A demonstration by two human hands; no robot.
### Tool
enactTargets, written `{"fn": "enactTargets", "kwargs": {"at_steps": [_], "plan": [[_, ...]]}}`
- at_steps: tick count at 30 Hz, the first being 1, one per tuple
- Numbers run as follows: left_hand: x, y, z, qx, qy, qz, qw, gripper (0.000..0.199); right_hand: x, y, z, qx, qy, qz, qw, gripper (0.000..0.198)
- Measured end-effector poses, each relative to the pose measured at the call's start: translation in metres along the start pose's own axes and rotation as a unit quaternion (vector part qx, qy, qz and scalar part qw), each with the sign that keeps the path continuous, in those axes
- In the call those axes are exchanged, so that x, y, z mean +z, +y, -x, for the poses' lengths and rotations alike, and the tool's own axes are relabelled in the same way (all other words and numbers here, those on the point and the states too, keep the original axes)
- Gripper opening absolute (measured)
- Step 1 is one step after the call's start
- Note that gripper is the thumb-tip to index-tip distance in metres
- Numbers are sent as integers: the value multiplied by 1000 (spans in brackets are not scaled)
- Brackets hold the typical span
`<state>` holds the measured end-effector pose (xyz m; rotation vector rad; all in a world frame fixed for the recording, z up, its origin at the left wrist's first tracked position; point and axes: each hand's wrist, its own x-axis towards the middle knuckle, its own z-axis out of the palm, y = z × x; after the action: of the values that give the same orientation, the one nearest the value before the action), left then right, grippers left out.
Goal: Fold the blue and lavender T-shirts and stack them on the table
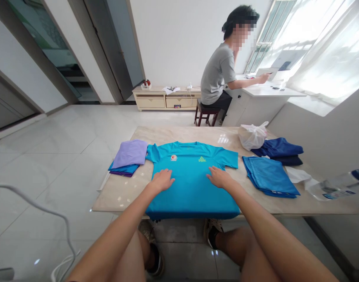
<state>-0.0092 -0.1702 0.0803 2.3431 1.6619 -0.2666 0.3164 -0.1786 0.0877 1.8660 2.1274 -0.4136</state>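
A turquoise T-shirt (191, 188) lies spread face up on the table, its collar at the far side and its lower part hanging over the near edge. Its left-side sleeve looks partly bunched, while the other sleeve lies out flat. My left hand (163, 180) rests on the shirt's left half, fingers stretched out. On the right half, below the green chest logo, lies my right hand (219, 177), also with fingers extended. Neither hand grips anything.
Folded clothes, a lilac one (131, 153) on top, sit at the table's (129, 196) left. On the right are folded blue clothes (267, 176), navy clothes (281, 149), a white plastic bag (252, 135) and a clear bottle (338, 186). Beyond, a person (217, 74) sits at a white desk.
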Motion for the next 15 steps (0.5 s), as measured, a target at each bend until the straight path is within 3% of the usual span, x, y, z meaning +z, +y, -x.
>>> {"fn": "enactTargets", "kwargs": {"at_steps": [3,7,15], "plan": [[21,3,-20,-15,45,11,999,61,17,2,-15,5,5,4,1000,70],[42,1,-37,-9,59,3,998,68,27,1,-24,-4,-9,12,1000,68],[46,1,-37,7,17,-23,1000,76,23,-4,-24,4,-58,15,998,65]]}}
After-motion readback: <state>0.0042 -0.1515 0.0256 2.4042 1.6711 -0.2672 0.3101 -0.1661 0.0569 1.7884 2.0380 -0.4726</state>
